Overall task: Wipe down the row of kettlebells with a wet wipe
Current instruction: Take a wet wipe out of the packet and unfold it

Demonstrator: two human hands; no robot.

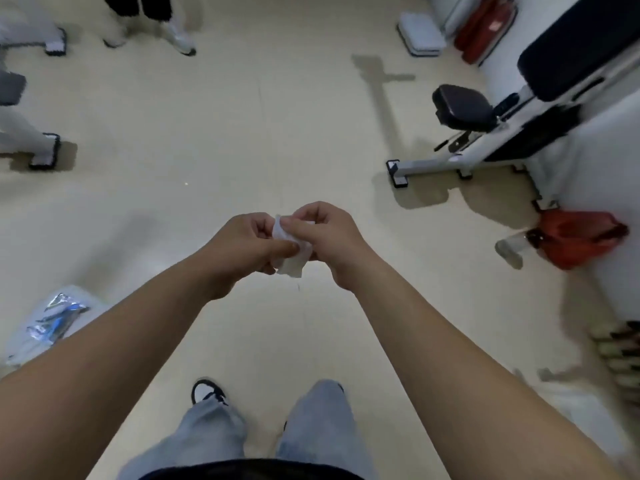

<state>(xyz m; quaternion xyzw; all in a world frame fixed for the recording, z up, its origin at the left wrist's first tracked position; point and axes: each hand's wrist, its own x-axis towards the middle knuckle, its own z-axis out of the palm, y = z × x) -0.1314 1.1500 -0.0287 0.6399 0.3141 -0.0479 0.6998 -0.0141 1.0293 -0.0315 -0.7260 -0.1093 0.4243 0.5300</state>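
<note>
1. Pale blue denim covers two legs at the bottom edge, with one black-and-white shoe showing beneath the left leg; the other foot is hidden by its trouser leg.
2. Two bare forearms reach forward from the lower corners and meet over the floor, a plain cream surface.
3. One white wipe, crumpled, sits between the two hands. The left hand pinches its lower part between thumb and fingers; the right hand pinches its upper part with curled fingers. Both hands are closed on it and touch each other around it.
4. No kettlebell can be told in this view.
5. One shiny silver-and-blue packet lies on the floor at the left, well apart from the hands.
6. At the right edge sits a dark striped thing, too blurred to name.
7. One red bag lies on the floor at the right, near the foot of one white-framed bench with black pads.
8. Farther right, against the wall, one red cylinder leans beside a white boxy thing.
9. At the far left, white machine feet with dark ends stand on the floor.
10. At the top, another person's two legs and pale shoes stand well apart from the hands.
</note>
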